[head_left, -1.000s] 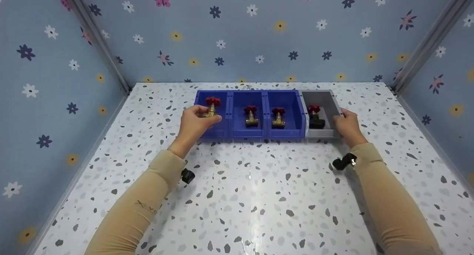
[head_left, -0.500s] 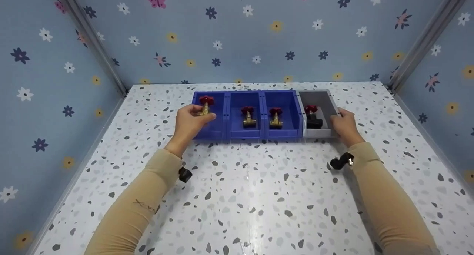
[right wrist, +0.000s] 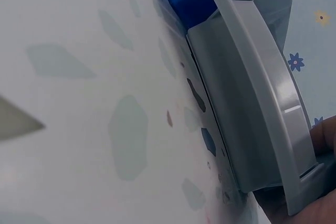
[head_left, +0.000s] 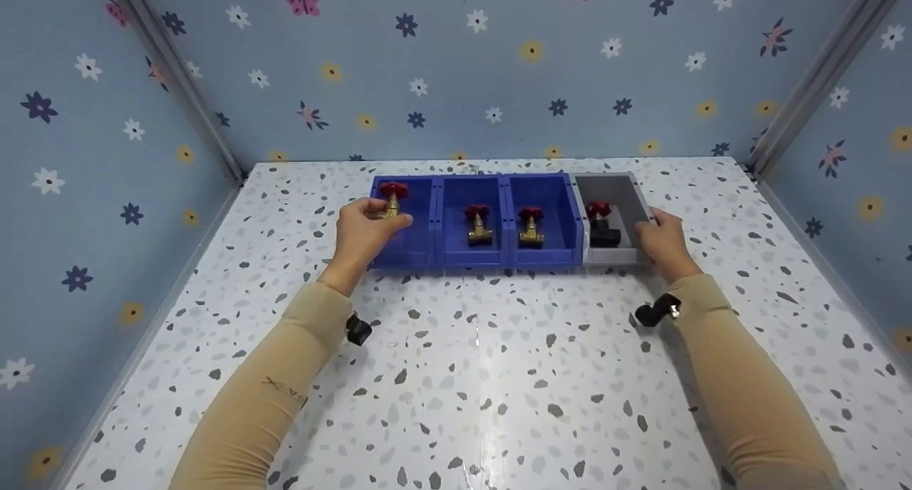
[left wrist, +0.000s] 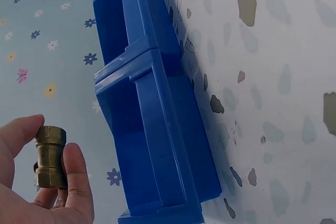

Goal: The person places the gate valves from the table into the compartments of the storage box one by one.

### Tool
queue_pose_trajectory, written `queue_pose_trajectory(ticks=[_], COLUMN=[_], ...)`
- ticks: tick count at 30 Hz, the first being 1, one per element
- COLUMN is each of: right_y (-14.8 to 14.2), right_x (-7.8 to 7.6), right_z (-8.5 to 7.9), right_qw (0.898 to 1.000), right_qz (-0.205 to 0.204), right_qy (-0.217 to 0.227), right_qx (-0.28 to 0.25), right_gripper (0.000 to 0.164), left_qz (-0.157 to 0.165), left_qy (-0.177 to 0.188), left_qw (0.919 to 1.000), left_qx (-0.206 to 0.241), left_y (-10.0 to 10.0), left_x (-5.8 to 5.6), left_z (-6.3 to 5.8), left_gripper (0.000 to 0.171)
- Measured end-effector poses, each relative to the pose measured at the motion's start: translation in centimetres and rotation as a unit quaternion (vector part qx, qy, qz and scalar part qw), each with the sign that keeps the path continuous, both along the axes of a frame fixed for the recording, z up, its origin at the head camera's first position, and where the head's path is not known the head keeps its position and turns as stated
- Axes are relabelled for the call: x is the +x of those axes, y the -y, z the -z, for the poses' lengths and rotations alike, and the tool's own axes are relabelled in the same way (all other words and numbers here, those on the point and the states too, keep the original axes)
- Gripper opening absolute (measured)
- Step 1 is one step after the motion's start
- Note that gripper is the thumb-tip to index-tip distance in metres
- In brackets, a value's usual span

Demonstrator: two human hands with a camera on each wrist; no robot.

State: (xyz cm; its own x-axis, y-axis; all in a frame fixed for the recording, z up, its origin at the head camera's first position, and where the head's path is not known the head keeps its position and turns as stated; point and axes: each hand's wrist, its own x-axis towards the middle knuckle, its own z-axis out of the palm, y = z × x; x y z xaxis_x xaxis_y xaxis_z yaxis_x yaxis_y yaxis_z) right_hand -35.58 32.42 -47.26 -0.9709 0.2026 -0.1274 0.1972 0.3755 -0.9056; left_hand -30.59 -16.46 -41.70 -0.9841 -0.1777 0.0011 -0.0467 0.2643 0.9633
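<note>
My left hand (head_left: 360, 237) pinches a brass valve with a red handwheel (head_left: 393, 190) between thumb and fingers. The valve hangs upright over the leftmost blue bin (head_left: 402, 258); its brass body (left wrist: 51, 156) shows in the left wrist view, raised clear of the bin's front. My right hand (head_left: 668, 244) grips the outer side wall of the grey bin (right wrist: 262, 93) at the row's right end. Inside that bin lies a black-bodied valve (head_left: 605, 235) with a red handwheel. One brass valve (head_left: 479, 233) lies in the second blue bin, another brass valve (head_left: 531, 235) in the third.
Three blue bins and the grey one stand joined side by side on the speckled white table (head_left: 484, 376). Behind them rises a flowered blue wall panel (head_left: 456, 70), with more panels at left and right.
The left hand has carried its valve slightly left and up over the leftmost bin. The right hand keeps its grip on the grey bin. The head view has shifted a little.
</note>
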Motion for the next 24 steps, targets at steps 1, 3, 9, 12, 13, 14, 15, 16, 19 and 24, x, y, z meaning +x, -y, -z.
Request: queue_pose_trajectory(ticks=[1,3,9,12,13,14,15,16,19,24], right_y=[0.0,0.0,-0.1,-0.1,-0.1,0.0,0.0,0.0,0.0,0.0], right_x=[0.0,0.0,0.1,0.0,0.0,0.0,0.0,0.0,0.0,-0.1], right_z=[0.0,0.0,0.0,-0.1,-0.1,-0.1,-0.1,-0.2,-0.1,0.0], right_qw=[1.0,1.0,1.0,1.0,1.0,1.0,1.0,1.0,1.0,1.0], right_qz=[0.0,-0.001,0.005,0.011,0.011,0.012,0.011,0.011,0.009,0.009], right_qy=[0.001,0.003,0.013,0.018,0.019,0.02,0.021,0.022,0.019,0.01], right_qx=[-0.002,-0.004,0.0,0.011,0.013,0.014,0.015,0.014,0.017,0.021], right_gripper=[0.063,0.063,0.063,0.062,0.063,0.063,0.063,0.064,0.064,0.063], left_qz=[0.0,-0.001,-0.008,-0.015,-0.017,-0.019,-0.021,-0.024,-0.027,-0.027], left_qy=[-0.001,-0.003,-0.013,-0.01,-0.008,-0.005,-0.003,-0.001,-0.001,-0.007], left_qw=[1.0,1.0,0.9999,0.9998,0.9998,0.9998,0.9997,0.9997,0.9995,0.9994], left_qx=[0.002,0.006,0.002,-0.001,-0.002,-0.004,-0.006,-0.009,-0.014,-0.019], left_y=[0.0,-0.1,-0.3,-0.5,-0.5,-0.6,-0.6,-0.7,-0.9,-1.4], left_x=[-0.1,-0.2,-0.6,-0.8,-0.9,-1.0,-1.1,-1.1,-1.3,-1.7], left_z=[0.0,0.1,0.2,0.3,0.3,0.3,0.4,0.4,0.4,0.6], left_gripper=[0.05,0.05,0.048,0.048,0.048,0.048,0.048,0.049,0.049,0.049])
